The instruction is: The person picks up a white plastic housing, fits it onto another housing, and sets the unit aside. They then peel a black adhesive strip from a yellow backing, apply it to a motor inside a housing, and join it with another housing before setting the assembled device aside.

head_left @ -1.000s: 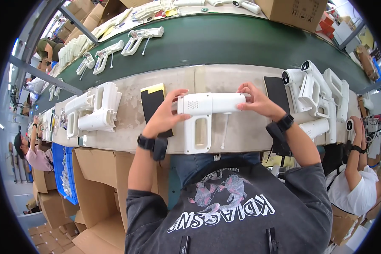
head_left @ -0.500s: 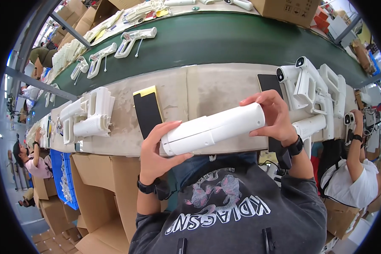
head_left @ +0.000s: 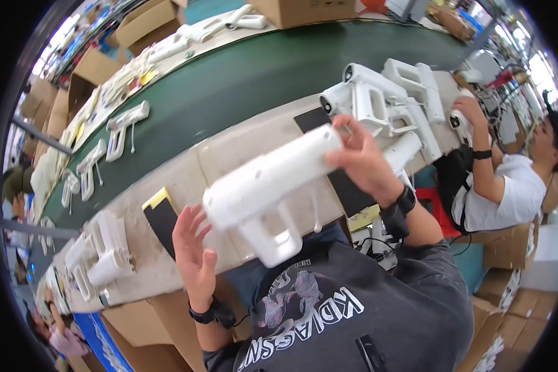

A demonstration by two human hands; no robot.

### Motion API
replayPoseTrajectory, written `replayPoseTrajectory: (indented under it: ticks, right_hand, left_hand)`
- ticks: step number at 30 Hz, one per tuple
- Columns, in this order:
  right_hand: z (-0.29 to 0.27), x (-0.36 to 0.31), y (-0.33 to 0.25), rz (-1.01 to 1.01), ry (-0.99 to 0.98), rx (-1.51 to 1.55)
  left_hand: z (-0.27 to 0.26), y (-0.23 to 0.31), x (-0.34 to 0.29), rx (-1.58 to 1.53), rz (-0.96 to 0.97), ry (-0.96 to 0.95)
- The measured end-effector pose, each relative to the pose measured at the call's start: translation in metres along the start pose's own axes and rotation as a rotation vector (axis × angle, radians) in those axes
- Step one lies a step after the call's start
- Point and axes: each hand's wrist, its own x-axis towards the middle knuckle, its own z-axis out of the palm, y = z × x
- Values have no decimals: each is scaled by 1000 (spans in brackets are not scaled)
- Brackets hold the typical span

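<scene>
A white gun-shaped plastic housing (head_left: 273, 177) with a looped handle hangs above the table's front edge, slightly blurred. My right hand (head_left: 363, 158) grips its right end, thumb on the near side. Beside the left end, my left hand (head_left: 192, 242) is open, its fingers spread and holding nothing. Several similar white housings (head_left: 378, 102) with dark round end openings lie piled just beyond my right hand. One more white housing (head_left: 402, 152) lies close to my right wrist.
A green conveyor belt (head_left: 229, 80) runs behind the table (head_left: 186, 164), carrying white half-shells (head_left: 125, 130). Black pads (head_left: 161, 226) lie on the table; stacked white shells (head_left: 102, 251) are at left. Cardboard boxes (head_left: 142, 319) stand below. At right, a co-worker (head_left: 499, 192) handles another housing.
The housing has turned so its handle now shows, pointing toward me. My left hand has let go of its left end and opened. The whole view has swung to the right.
</scene>
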Motion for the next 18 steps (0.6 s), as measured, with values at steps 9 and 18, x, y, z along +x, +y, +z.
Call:
replayPoseTrajectory:
  ticks: [9, 18]
  right_hand:
    - [-198, -32, -118, -336, 705, 100]
    - [-284, -38, -126, -421, 1122, 329]
  left_hand:
    - [-82, -64, -17, 886, -94, 233]
    - [-109, -111, -38, 1068, -247, 301]
